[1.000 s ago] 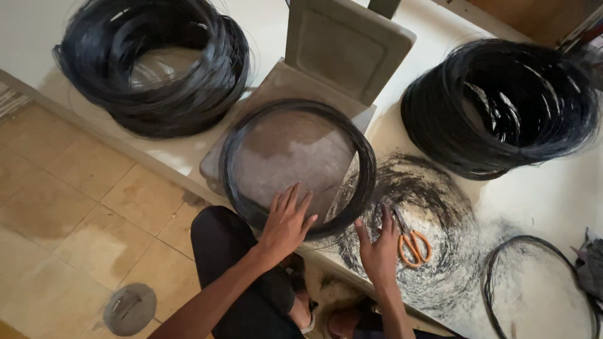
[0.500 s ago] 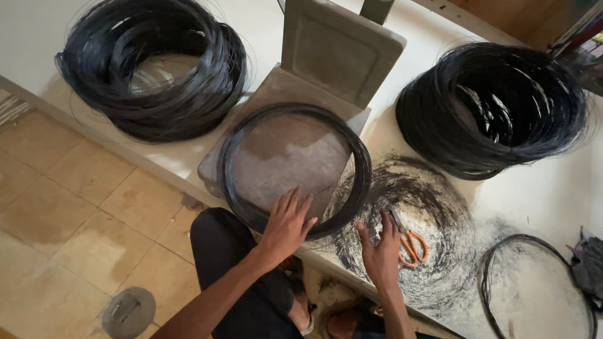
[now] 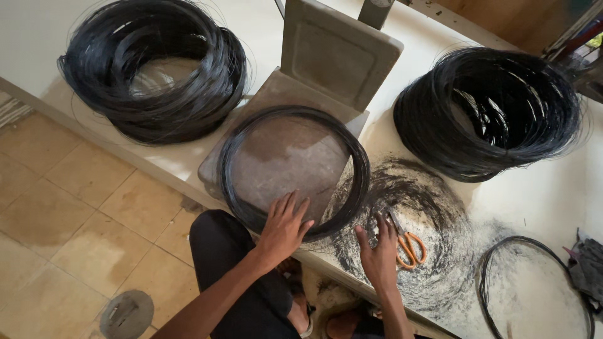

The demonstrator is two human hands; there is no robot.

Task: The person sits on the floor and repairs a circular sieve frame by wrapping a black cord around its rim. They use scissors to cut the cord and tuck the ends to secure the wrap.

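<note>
Two hands were laid flat, fingers spread, nothing grasped: the left hand (image 3: pixel 286 227) on the near edge of the wire ring (image 3: pixel 292 171), the right hand (image 3: pixel 377 254) beside orange scissors (image 3: pixel 407 242). Beyond, the ring was seen on a grey slab (image 3: pixel 276 100), flanked by two big coils (image 3: pixel 151 66) (image 3: pixel 493 110).

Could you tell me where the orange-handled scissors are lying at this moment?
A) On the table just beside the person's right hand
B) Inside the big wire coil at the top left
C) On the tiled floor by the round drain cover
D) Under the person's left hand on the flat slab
A: the scissors lie on the table amid black smudges, just beside the right hand, while the left hand rests on the wire ring.
</note>
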